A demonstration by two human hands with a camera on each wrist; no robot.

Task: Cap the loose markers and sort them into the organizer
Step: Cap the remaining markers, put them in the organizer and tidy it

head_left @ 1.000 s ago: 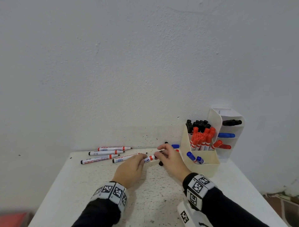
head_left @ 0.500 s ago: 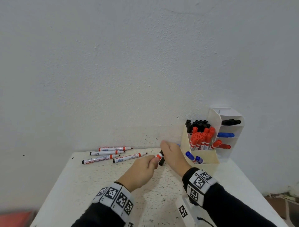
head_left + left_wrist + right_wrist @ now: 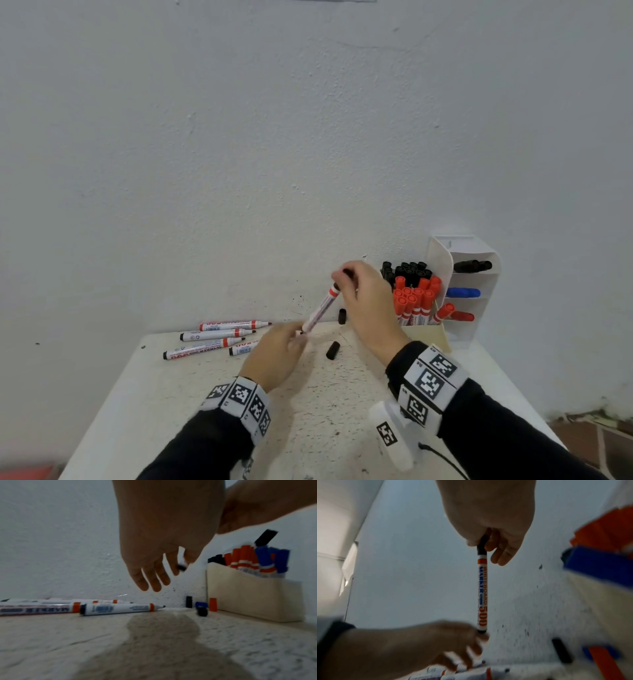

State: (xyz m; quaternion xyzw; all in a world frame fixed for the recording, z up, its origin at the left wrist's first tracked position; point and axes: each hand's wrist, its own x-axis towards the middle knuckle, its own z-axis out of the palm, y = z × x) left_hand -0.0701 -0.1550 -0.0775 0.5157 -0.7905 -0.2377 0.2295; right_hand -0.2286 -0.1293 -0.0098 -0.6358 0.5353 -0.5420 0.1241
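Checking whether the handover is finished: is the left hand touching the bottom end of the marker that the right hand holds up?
Touching. In the right wrist view the left hand's fingertip meets the black bottom end of the marker; the head view agrees. The right hand pinches its capped top.

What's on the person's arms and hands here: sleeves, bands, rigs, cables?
Bare left hand and right hand, no gloves. Black long sleeves on both arms. White wristbands printed with square black-and-white tags. A white tagged block hangs under the right wrist, trailing a thin black cable.

The hands have lifted the marker (image 3: 322, 310) upright, capped.
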